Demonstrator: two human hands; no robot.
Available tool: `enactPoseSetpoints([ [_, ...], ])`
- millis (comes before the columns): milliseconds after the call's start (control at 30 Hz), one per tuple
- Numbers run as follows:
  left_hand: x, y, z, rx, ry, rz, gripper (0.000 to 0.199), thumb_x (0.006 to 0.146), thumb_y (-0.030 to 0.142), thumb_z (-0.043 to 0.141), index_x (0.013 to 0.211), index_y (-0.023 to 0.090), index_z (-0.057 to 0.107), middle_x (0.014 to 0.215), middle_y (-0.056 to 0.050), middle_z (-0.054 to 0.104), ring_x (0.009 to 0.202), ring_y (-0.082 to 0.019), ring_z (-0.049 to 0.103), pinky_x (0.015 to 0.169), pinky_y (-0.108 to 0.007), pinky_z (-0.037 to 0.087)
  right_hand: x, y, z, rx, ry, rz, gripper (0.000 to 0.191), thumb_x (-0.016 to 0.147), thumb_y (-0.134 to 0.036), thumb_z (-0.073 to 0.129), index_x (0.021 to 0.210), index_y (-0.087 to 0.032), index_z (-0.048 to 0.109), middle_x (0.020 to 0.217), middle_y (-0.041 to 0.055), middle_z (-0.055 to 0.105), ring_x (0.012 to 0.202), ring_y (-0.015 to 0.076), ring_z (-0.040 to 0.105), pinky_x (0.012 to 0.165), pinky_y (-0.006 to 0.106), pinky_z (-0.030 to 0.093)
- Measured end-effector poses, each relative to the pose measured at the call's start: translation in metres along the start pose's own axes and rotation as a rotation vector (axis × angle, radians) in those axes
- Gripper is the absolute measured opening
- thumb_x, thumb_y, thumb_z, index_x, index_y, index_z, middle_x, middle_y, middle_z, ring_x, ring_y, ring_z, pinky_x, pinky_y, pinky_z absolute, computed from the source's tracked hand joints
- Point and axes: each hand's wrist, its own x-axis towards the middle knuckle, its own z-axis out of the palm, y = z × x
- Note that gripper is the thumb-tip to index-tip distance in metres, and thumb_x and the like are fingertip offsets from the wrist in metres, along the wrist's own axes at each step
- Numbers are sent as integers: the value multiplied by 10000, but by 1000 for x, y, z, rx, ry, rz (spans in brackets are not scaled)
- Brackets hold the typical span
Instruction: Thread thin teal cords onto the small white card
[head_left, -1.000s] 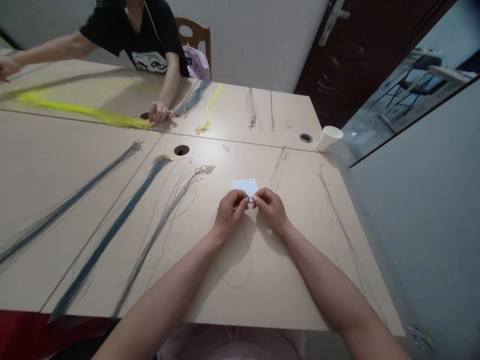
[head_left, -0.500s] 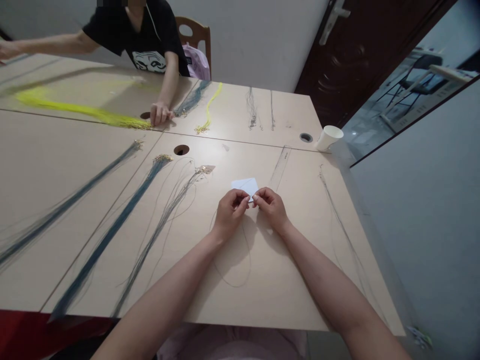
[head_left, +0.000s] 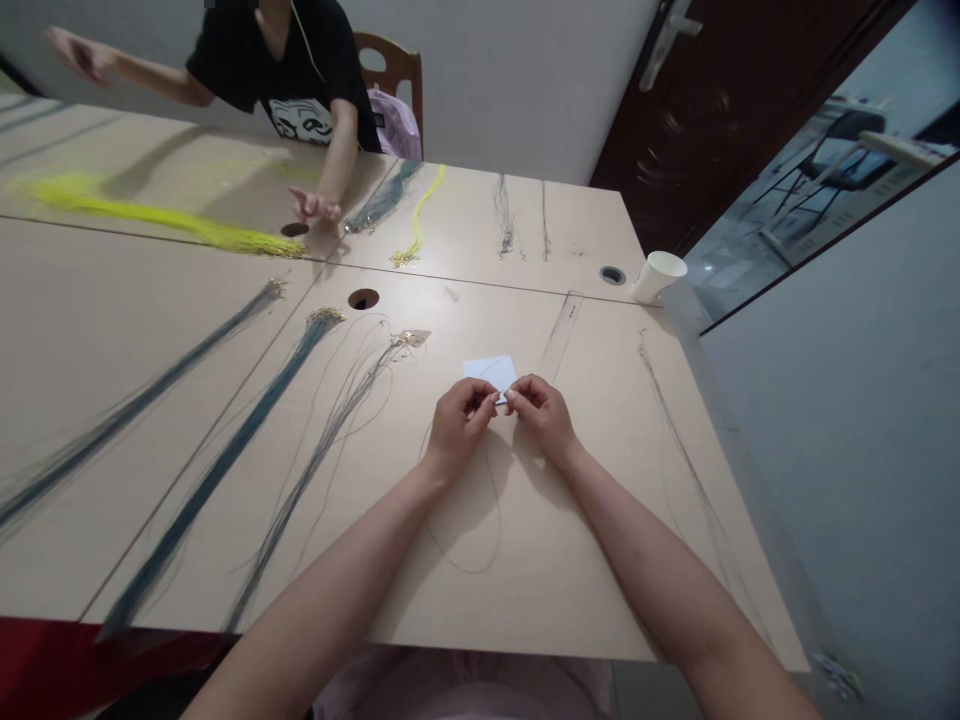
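The left hand and right hand are pinching together over a looped thread, mid-frame.
Thumb is pressing to finger on each hand, the fingertips nearly meeting, seemingly on the thread, though the exact bit is too small to tell. The loop is curving down the frame from the hands, its long axis running roughly up and down, and sitting nearer the left hand. White paper is lying just beyond the fingertips, partly hidden; a clear ruler is slanting above the right hand. Left of centre, a strand bundle is bordering the working room; rightward, the table is stretching toward thin strands, its near edge running below the loop.
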Motion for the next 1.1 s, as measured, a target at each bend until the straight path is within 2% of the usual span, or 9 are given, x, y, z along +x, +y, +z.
enactPoseSetpoints([
  [1100,0,1,0,53,9,33,115,800,267,532,793,162,575,682,-9,554,583,-95,501,542,-213,394,-1,-1,0,11,9,1,155,759,-327,576,697,-196,521,604,-27,548,561,116,523,569,257,418],
])
